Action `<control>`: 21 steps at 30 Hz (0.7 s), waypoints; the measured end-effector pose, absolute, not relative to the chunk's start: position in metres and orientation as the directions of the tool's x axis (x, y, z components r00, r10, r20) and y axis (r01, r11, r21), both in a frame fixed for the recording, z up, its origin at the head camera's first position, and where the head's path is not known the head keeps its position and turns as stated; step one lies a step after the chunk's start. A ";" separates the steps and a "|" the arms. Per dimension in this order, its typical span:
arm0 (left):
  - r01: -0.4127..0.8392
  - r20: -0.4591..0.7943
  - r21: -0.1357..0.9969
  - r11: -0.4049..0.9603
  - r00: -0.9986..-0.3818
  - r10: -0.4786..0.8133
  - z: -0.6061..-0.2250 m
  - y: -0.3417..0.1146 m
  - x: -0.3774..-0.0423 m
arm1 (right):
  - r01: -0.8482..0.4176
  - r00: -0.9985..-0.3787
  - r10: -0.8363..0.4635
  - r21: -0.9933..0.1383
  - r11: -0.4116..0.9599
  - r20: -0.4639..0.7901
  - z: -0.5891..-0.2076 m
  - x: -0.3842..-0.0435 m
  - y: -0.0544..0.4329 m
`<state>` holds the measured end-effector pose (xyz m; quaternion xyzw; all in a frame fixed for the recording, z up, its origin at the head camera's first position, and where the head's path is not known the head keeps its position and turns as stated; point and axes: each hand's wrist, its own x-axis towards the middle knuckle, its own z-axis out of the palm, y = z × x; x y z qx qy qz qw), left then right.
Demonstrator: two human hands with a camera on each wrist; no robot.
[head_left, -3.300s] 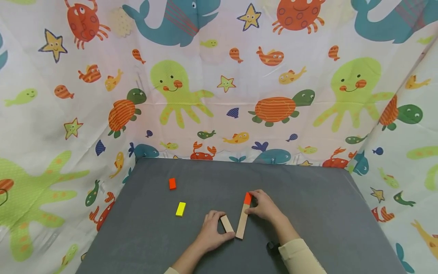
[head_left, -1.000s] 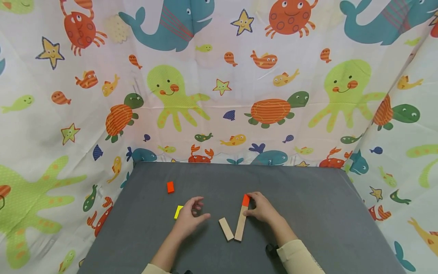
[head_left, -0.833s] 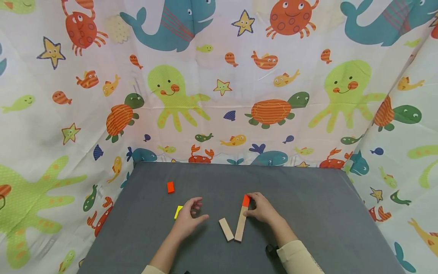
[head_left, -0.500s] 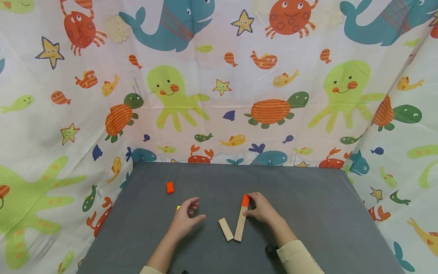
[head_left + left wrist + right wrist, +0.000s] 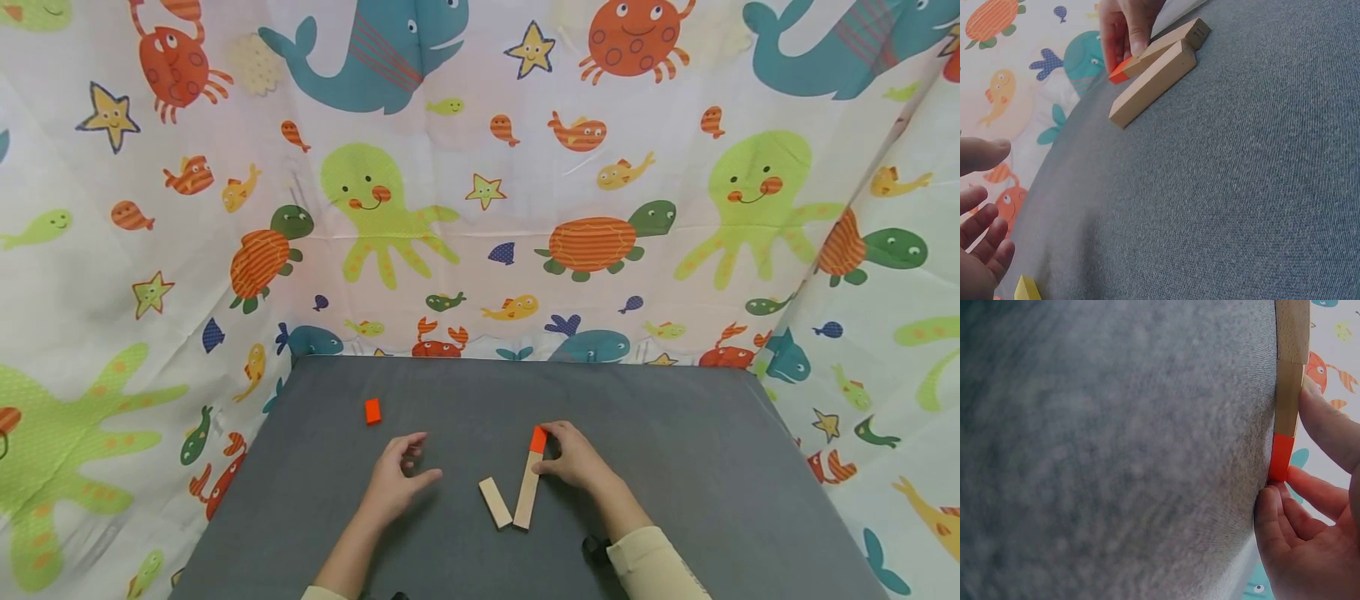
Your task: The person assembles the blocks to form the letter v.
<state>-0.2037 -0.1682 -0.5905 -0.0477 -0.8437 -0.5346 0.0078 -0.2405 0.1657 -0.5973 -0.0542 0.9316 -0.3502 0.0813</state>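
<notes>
On bench (image 5: 690, 467), just beside loose wood block (image 5: 496, 503), pinches block row (image 5: 528, 492) near orange end (image 5: 537, 439) with right hand (image 5: 576, 456); likely light, stiff, sturdy, best taken by long sides. Hovers left hand (image 5: 393, 482), loosely spread, empty.

Grey table (image 5: 645, 475): one. Plain wooden blocks (image 5: 495, 502): three on table, two end to end, one slanted. Orange blocks (image 5: 372, 412): two, one at table's left. Yellow block (image 5: 1027, 289): one, table's left half. At table, left hand (image 5: 393, 482) plus right hand (image 5: 577, 457): two hands. Printed turtles (image 5: 596, 244): three, beyond table's edges.
</notes>
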 end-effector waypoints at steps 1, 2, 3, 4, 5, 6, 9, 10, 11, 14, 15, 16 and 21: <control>0.097 0.074 0.897 0.431 -0.995 0.070 -0.591 -0.169 -0.204 | -0.043 -0.981 -0.157 -0.661 0.749 -0.114 -0.597 -0.240 0.166; 0.105 0.084 0.892 0.439 -0.994 0.067 -0.592 -0.169 -0.205 | -0.041 -0.981 -0.155 -0.661 0.749 -0.115 -0.597 -0.240 0.166; 0.111 0.092 0.889 0.444 -0.994 0.065 -0.592 -0.170 -0.205 | -0.037 -0.981 -0.153 -0.662 0.749 -0.118 -0.597 -0.240 0.166; 0.116 0.098 0.885 0.450 -0.993 0.064 -0.592 -0.171 -0.205 | -0.034 -0.981 -0.152 -0.663 0.748 -0.121 -0.597 -0.240 0.166; 0.108 0.091 0.886 0.450 -0.994 0.059 -0.592 -0.171 -0.206 | -0.032 -0.981 -0.151 -0.663 0.748 -0.123 -0.597 -0.240 0.166; 0.106 0.089 0.885 0.453 -0.994 0.058 -0.592 -0.172 -0.207 | -0.031 -0.981 -0.151 -0.663 0.748 -0.125 -0.597 -0.240 0.166; 0.082 0.063 0.889 0.451 -0.996 0.058 -0.592 -0.176 -0.208 | -0.032 -0.981 -0.153 -0.666 0.745 -0.124 -0.597 -0.240 0.166; 0.078 0.059 0.887 0.456 -0.997 0.056 -0.592 -0.178 -0.208 | -0.034 -0.981 -0.154 -0.667 0.744 -0.122 -0.597 -0.240 0.166; 0.076 0.058 0.887 0.456 -0.997 0.054 -0.592 -0.179 -0.208 | -0.036 -0.981 -0.154 -0.668 0.744 -0.119 -0.597 -0.240 0.166; 0.070 0.063 0.873 0.482 -0.998 0.031 -0.596 -0.184 -0.209 | -0.044 -0.982 -0.156 -0.671 0.740 -0.108 -0.598 -0.240 0.166; 0.071 0.071 0.867 0.493 -0.997 0.020 -0.598 -0.186 -0.209 | -0.047 -0.982 -0.157 -0.671 0.740 -0.105 -0.598 -0.240 0.166; 0.068 0.075 0.861 0.504 -0.997 0.006 -0.600 -0.188 -0.209 | -0.048 -0.982 -0.159 -0.671 0.740 -0.104 -0.598 -0.240 0.166; 0.039 0.061 0.841 0.540 -0.998 -0.023 -0.606 -0.193 -0.209 | -0.047 -0.981 -0.160 -0.670 0.741 -0.107 -0.598 -0.239 0.168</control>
